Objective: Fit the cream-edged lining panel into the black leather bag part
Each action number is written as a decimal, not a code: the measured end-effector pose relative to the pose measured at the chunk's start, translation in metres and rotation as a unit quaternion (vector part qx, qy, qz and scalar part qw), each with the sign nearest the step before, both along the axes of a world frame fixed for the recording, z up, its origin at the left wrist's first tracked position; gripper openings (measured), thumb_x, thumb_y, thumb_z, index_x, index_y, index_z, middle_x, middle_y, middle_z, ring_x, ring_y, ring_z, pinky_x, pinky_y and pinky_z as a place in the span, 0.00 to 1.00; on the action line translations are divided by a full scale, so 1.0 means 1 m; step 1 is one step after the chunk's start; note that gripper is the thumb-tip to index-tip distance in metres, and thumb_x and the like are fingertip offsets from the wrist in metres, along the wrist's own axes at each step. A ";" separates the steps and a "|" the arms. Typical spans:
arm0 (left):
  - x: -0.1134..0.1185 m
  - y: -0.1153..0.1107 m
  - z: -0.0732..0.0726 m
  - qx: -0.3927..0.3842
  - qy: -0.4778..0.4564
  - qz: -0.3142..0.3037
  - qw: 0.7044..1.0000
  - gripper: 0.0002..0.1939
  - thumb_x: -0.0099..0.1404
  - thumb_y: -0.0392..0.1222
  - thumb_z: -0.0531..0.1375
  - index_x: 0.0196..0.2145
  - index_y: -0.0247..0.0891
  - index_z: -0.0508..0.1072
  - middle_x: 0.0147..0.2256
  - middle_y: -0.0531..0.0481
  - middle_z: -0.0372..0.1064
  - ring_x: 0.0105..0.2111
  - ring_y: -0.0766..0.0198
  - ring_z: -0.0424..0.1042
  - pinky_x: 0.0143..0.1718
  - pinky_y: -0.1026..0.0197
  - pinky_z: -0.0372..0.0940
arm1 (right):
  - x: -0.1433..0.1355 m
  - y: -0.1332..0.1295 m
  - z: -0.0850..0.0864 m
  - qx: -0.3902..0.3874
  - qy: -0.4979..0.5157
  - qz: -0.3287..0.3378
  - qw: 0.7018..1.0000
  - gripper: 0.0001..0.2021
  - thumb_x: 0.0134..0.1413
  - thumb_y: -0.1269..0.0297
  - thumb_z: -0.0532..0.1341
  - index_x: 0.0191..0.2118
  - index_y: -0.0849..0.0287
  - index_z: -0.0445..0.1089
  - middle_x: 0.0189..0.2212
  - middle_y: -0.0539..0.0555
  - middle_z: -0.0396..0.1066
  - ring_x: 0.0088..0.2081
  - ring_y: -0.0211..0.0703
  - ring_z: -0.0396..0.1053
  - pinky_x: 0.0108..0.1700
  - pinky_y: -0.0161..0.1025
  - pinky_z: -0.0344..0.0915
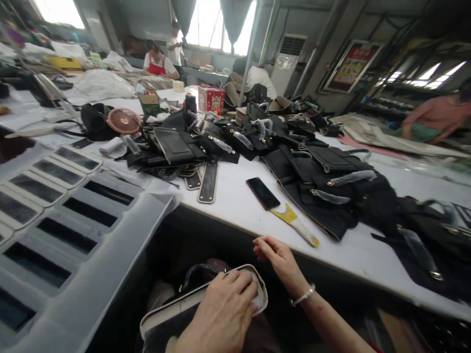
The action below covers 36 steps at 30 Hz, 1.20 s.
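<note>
- Bare white table [235, 206] opens just past the right hand [277, 257], clear up to the phone [262, 192] and yellow-tipped scraper [296, 224].
- Right of that, piled black bag parts [331, 191] block the way.
- Left, the grey slotted tray [66, 230] walls things in.
- A black strap piece [208, 182] lies across the middle lane.

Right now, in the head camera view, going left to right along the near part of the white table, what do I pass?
Grey tray with dark slots → long black strap piece → black phone → yellow-tipped scraper tool → heap of black bag parts. Below the table edge, left hand rests on a white-rimmed bag piece; right hand is beside it.
</note>
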<state>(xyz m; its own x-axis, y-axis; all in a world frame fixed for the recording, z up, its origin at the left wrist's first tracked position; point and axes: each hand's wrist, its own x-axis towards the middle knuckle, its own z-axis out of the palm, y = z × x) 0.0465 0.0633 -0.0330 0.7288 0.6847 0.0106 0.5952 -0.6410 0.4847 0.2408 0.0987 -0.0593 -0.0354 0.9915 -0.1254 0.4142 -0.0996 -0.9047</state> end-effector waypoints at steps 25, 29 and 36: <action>0.030 0.113 -0.011 -0.207 -0.001 -0.188 0.960 0.19 0.57 0.33 0.54 0.40 0.43 0.82 0.39 0.51 0.79 0.40 0.62 0.77 0.42 0.66 0.67 | -0.030 -0.087 -0.023 0.015 -0.110 -0.102 0.989 0.15 0.67 0.59 0.51 0.41 0.58 0.73 0.28 0.53 0.69 0.30 0.43 0.69 0.32 0.36 0.63; 0.032 0.114 -0.011 -0.240 -0.011 -0.175 0.955 0.20 0.55 0.33 0.54 0.39 0.43 0.82 0.38 0.52 0.80 0.39 0.62 0.77 0.40 0.67 0.67 | -0.030 -0.086 -0.022 0.039 -0.139 -0.098 0.985 0.15 0.67 0.60 0.51 0.37 0.59 0.73 0.26 0.52 0.66 0.27 0.40 0.67 0.30 0.34 0.62; 0.035 0.113 -0.016 -0.246 -0.016 -0.140 0.959 0.19 0.52 0.35 0.55 0.36 0.43 0.83 0.36 0.51 0.80 0.37 0.59 0.77 0.37 0.64 0.66 | -0.029 -0.088 -0.025 0.047 -0.159 -0.081 0.983 0.17 0.68 0.61 0.48 0.44 0.62 0.73 0.26 0.52 0.63 0.26 0.39 0.65 0.29 0.33 0.62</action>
<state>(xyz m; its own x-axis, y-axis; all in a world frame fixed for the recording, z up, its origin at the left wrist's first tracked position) 0.0810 0.1765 -0.0486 0.8891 0.3908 -0.2382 0.4134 -0.4620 0.7846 0.2119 0.0109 -0.0847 0.1493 0.9887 -0.0115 0.6631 -0.1087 -0.7406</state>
